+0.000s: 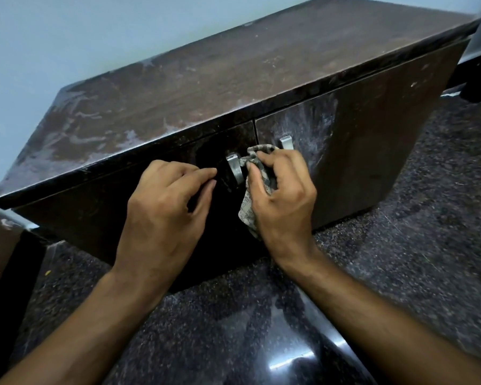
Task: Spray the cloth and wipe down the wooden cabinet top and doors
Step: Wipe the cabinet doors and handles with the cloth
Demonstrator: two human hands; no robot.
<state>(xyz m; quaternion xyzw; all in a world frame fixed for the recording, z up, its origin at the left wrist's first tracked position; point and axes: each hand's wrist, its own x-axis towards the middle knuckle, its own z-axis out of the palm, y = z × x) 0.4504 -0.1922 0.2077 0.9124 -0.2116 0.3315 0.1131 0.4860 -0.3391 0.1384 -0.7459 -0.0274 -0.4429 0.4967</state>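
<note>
Head view: patterned cloth (257, 187) gripped in right hand (282, 195) at left door handle (235, 170).
Left hand (164, 207) loosely curled, nothing held, against wooden cabinet (233, 79) left door.

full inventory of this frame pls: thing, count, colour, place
cabinet: 1, dark brown wood, centre, top streaked with pale smears
cabinet doors: 2, dark brown, front face, both closed; whitish smear on the right one
handles: 2, silver metal, one either side of the door seam
cloth: 1, grey-beige patterned, bunched against the left door's handle
floor: dark speckled stone, glossy
wall: pale blue, behind cabinet
furniture edge: 1, brown, far left, cut off
left hand: fingers loosely curled, by the left door, empty
right hand: grip on the cloth
</note>
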